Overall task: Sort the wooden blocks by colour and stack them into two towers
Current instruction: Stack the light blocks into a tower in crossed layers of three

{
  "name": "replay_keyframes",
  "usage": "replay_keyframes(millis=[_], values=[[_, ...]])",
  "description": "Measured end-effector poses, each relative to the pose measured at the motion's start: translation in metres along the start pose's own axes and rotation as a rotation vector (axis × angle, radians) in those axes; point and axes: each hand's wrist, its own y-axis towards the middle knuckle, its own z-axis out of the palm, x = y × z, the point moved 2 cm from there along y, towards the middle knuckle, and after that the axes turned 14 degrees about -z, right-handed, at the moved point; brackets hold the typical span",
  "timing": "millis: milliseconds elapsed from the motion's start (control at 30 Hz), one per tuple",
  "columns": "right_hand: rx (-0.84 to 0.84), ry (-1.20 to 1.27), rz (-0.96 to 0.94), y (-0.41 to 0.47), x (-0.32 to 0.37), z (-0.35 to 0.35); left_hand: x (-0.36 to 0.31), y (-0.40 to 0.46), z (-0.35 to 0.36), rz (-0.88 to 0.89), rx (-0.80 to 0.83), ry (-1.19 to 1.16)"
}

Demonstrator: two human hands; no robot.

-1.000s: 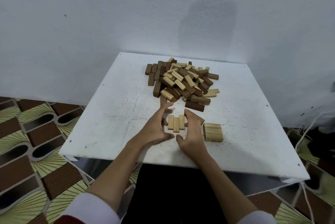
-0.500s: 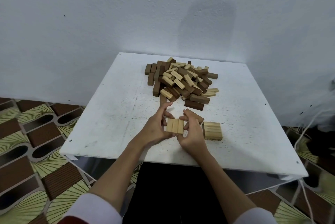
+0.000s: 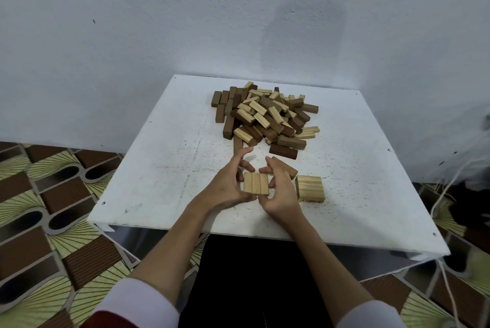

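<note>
A patterned floor (image 3: 47, 195) of brown ribbed tiles and green fan shapes lies left of the square white tabletop (image 3: 164, 168), whose painted surface is speckled and scuffed. Near the tabletop's front edge, about midway along it, the left hand (image 3: 228, 187) curls against the left side of three pale blocks (image 3: 256, 183), its thumb along their front edge and its forefinger raised above the far side. These blocks are smooth light pine with fine straight grain, lying flat side by side as one square layer. The right hand (image 3: 278, 189) pinches the same layer from the right with bent fingers. A second ago the three blocks sat loosely with gaps and the fingers were spread wider; now both grips have closed in and squared them flush. Just behind the right hand a dark brown block (image 3: 287, 168) lies angled. Just right of that hand stands the finished pale stack (image 3: 310, 188), square and low. Toward the tabletop's far edge sits the mixed pile (image 3: 265, 118) of dark and pale rectangular blocks, jumbled.
</note>
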Motion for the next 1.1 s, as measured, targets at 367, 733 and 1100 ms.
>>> replay_keyframes(millis=[367, 733, 1100], values=[[0.022, 0.021, 0.036, 0.0012, -0.0013, -0.0008, 0.0014, 0.0003, -0.0004, -0.028, 0.0, -0.017], [0.037, 0.037, 0.05, 0.0005, -0.0024, -0.0031, 0.0005, -0.0005, -0.0001, -0.044, 0.038, -0.011], [0.106, 0.024, 0.069, 0.0029, 0.0014, -0.0043, -0.0038, -0.0032, -0.0002, -0.07, 0.004, -0.033]])
